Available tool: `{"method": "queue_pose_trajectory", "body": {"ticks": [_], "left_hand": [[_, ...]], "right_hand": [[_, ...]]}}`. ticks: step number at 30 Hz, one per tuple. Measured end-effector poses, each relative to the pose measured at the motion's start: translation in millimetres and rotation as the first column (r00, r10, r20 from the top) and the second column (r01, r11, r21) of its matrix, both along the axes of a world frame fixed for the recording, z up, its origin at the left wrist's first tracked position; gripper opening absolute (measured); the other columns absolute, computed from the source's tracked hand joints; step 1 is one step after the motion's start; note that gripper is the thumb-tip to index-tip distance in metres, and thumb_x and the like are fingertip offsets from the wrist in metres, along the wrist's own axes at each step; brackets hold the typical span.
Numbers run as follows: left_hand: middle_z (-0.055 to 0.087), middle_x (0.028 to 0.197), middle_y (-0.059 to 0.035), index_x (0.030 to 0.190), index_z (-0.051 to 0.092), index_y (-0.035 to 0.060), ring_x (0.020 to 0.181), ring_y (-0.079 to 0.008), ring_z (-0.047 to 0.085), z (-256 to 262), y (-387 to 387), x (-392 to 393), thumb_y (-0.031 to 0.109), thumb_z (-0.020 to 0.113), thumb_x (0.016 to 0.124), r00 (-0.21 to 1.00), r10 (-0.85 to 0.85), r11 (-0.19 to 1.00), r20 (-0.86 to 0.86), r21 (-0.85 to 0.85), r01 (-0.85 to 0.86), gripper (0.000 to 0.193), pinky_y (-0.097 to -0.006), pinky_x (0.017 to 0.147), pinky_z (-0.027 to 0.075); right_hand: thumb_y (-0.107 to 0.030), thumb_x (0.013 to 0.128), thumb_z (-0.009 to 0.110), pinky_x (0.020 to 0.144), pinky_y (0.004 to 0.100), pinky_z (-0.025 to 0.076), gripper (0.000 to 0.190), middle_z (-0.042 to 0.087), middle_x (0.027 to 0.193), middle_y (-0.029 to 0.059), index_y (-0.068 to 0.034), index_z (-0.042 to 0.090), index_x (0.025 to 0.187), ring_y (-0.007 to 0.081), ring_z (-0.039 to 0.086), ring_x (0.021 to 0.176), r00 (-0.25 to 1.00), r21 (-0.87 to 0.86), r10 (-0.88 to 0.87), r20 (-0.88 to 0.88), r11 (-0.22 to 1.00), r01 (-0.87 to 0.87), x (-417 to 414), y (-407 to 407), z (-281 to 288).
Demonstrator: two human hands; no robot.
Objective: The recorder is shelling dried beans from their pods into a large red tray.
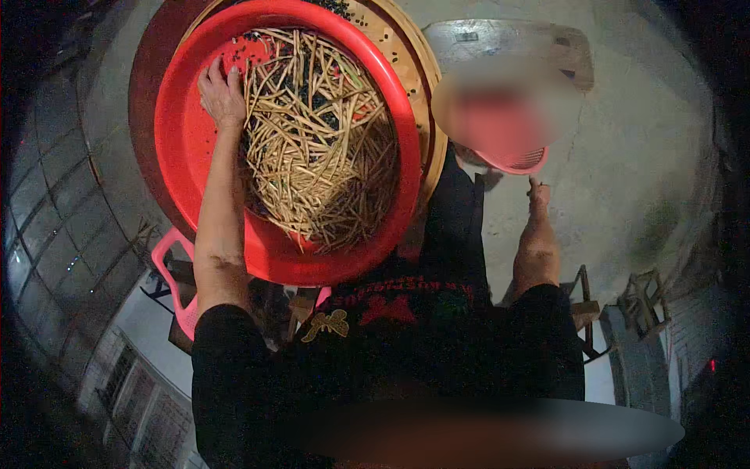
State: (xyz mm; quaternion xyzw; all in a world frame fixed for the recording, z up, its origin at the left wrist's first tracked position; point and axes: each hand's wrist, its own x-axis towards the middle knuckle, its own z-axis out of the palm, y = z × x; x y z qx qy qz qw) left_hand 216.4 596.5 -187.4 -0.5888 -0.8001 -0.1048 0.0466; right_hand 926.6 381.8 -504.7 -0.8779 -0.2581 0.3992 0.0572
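A large red plastic basin (181, 146) stands before me, holding a heap of dry, tan bean pods (299, 129). Dark beans (252, 55) lie loose on its floor and between the pods. My left hand (222, 97) is inside the basin at the pods' left edge, fingers spread, with nothing seen in its grasp. At the right, my right hand (539, 192) is just below the rim of a pink plastic basket (524, 164). Whether its fingers grip that rim is too small to tell. A blur covers most of the basket, hiding what it holds.
Beneath the basin is a round woven bamboo tray (413, 70) with dark beans scattered on it. Behind the basket is a grey, worn board-like object (498, 38) on the concrete floor (638, 135). A pink plastic handle-like part (167, 264) shows at lower left.
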Motion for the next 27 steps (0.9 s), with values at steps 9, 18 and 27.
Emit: {"method": "queue_pose_trajectory", "body": {"ticks": [9, 18, 27], "left_hand": [[0.047, 0.121, -0.0210, 0.125, 0.049, 0.0135, 0.114, -0.0369, 0.043, -18, -4, -6, 0.045, 0.045, 0.089, 0.995, -0.067, 0.992, -0.069, 0.101, 0.074, 0.048, -0.0475, 0.092, 0.036], [0.035, 0.134, -0.0136, 0.129, 0.041, 0.0123, 0.126, -0.0326, 0.032, 10, -38, -21, 0.041, 0.045, 0.092, 0.929, -0.003, 0.973, 0.371, 0.214, -0.083, 0.047, -0.0492, 0.098, 0.032], [0.057, 0.111, -0.0141, 0.109, 0.060, 0.0073, 0.106, -0.0284, 0.053, 59, -245, 2, 0.032, 0.053, 0.089, 0.969, -0.181, 0.933, 0.166, 0.339, 0.117, 0.032, -0.0362, 0.091, 0.040]], "right_hand": [[-0.032, 0.083, 0.057, 0.044, 0.0271, 0.032, 0.028, 0.052, 0.064, 0.0032, -0.004, 0.055, 0.081, 0.0121, 0.044, 0.049, 0.973, 0.389, 0.124, -0.197, 0.920, -0.039, -39, 90, 25], [-0.026, 0.088, 0.055, 0.039, 0.0251, 0.032, 0.021, 0.062, 0.081, 0.0117, -0.006, 0.052, 0.092, 0.0120, 0.041, 0.045, 0.537, 0.404, 0.109, -0.837, 0.783, 0.472, -119, 144, 103], [-0.029, 0.087, 0.057, 0.038, 0.0236, 0.027, 0.030, 0.061, 0.103, 0.0198, -0.007, 0.047, 0.106, 0.0090, 0.029, 0.040, 0.321, 0.315, 0.115, -0.940, 0.651, 0.691, -110, 176, 105]]}}
